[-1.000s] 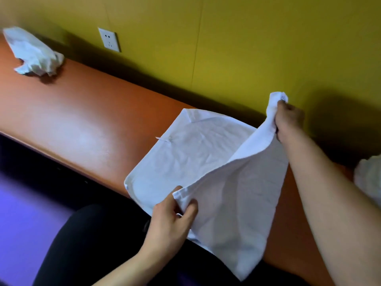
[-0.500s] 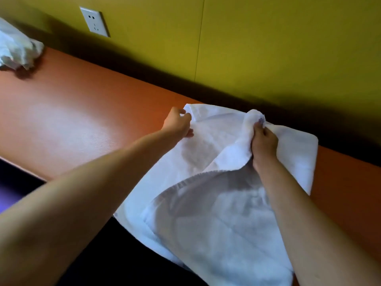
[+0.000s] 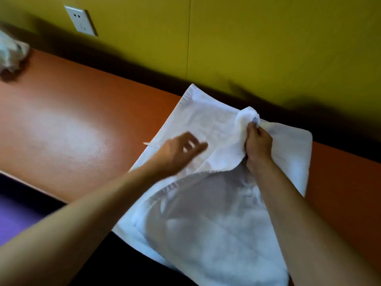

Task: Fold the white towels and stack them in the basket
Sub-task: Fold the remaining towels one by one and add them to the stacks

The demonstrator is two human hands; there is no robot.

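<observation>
While the right hand (image 3: 256, 145) pinches a raised corner of the white towel (image 3: 208, 124) spread on the orange counter (image 3: 68, 124), the blurred left hand (image 3: 177, 153) hovers over it, fingers loosely apart. Folding has barely begun; a crumpled towel (image 3: 10, 53) waits and no basket shows.

You are at a built-in counter (image 3: 61, 112) in a plain indoor room, possibly a hotel or service room; the exact type cannot be told. Note the orange laminate top fixed along a yellow panelled wall (image 3: 268, 38), a white socket (image 3: 80, 20) above it, and white towels (image 3: 206, 129) lying on the surface.
</observation>
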